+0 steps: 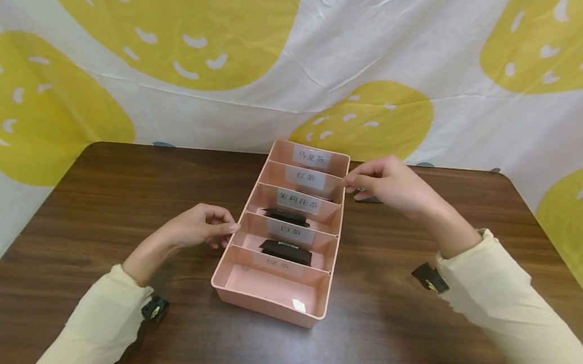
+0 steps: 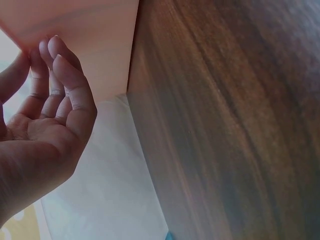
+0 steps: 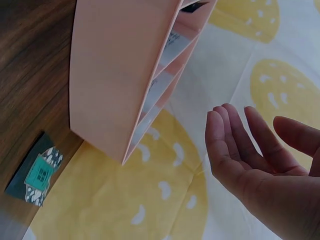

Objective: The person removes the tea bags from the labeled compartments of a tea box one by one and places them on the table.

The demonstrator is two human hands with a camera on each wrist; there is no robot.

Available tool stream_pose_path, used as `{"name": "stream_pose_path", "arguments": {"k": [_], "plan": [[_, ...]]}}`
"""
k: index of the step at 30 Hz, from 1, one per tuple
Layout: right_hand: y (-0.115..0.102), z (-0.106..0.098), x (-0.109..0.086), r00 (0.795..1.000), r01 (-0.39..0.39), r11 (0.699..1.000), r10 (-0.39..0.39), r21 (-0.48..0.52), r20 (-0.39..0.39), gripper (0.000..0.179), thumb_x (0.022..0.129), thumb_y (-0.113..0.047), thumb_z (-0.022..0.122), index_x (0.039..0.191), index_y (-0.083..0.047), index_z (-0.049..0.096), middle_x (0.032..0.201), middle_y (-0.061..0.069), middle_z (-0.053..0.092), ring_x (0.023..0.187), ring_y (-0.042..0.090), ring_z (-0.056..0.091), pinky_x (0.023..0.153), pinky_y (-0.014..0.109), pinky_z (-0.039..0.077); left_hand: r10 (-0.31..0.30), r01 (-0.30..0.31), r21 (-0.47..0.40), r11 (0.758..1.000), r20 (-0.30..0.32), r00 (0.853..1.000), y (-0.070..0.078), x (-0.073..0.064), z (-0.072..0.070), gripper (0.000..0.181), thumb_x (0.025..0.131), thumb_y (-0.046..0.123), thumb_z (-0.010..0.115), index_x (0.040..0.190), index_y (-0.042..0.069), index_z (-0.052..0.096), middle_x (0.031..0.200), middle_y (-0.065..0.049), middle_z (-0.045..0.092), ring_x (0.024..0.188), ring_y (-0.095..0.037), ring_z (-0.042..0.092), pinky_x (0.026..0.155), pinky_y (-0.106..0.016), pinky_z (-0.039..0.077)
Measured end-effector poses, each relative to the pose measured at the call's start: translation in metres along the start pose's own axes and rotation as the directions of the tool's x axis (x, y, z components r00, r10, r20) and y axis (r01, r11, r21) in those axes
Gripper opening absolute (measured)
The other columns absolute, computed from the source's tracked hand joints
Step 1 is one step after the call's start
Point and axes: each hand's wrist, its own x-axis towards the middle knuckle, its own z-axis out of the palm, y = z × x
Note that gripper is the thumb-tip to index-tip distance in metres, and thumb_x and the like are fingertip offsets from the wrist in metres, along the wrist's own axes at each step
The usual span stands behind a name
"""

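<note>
A pink divided box (image 1: 267, 309) stands lengthwise on the table, its compartments labelled in Chinese with kinds of tea. Black packets lie in the jasmine tea compartment (packet (image 1: 286, 216)) and the white tea compartment (packet (image 1: 286, 252)). Only a thin dark edge shows in the black tea compartment; the front one holds nothing. My left hand (image 1: 202, 226) pinches the box's left rim, thumb on top and fingertips against the outer wall (image 2: 100, 30). Beside the far right rim, my right hand (image 1: 390, 183) has loosely bent fingers and holds nothing in the right wrist view.
A dark packet with a green label (image 3: 40, 175) lies on the wooden table (image 1: 133, 193) beyond the box's right side, partly hidden by the right hand in the head view. A white cloth with yellow shapes (image 1: 225, 115) hangs behind the table.
</note>
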Motion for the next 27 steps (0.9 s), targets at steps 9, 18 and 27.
{"name": "stream_pose_path", "arguments": {"k": [9, 18, 27], "plan": [[-0.003, 0.012, 0.001, 0.997, 0.05, 0.999, -0.049, -0.017, 0.055, 0.02, 0.091, 0.0, 0.049, 0.099, 0.007, 0.066, 0.096, 0.014, 0.066, 0.085, 0.017, 0.062, 0.076, 0.029, 0.051, -0.005, 0.005, -0.007, 1.0, -0.001, 1.0, 0.002, -0.001, 0.0, 0.017, 0.091, 0.006, 0.056, 0.089, -0.01, 0.057, 0.068, -0.006, 0.058, 0.063, -0.015, 0.056, 0.058, -0.031, 0.049], [-0.01, 0.023, -0.004, 0.996, 0.044, 0.998, -0.041, -0.038, 0.084, 0.021, 0.092, -0.004, 0.049, 0.101, 0.005, 0.066, 0.095, 0.013, 0.066, 0.081, 0.019, 0.064, 0.078, 0.035, 0.051, -0.008, 0.008, -0.008, 1.0, 0.0, 1.0, 0.002, -0.001, 0.001, 0.015, 0.09, 0.006, 0.056, 0.088, -0.009, 0.057, 0.067, -0.005, 0.058, 0.063, -0.014, 0.055, 0.058, -0.031, 0.049], [-0.006, 0.039, -0.007, 0.974, 0.172, 0.979, -0.152, -0.113, 0.171, 0.019, 0.091, -0.004, 0.052, 0.099, 0.002, 0.068, 0.091, 0.009, 0.067, 0.075, 0.014, 0.062, 0.07, 0.031, 0.051, 0.001, -0.001, -0.026, 1.0, 0.005, 1.0, 0.002, -0.002, 0.001, 0.016, 0.09, 0.005, 0.056, 0.089, -0.011, 0.057, 0.066, -0.005, 0.058, 0.062, -0.014, 0.055, 0.057, -0.03, 0.049]]}}
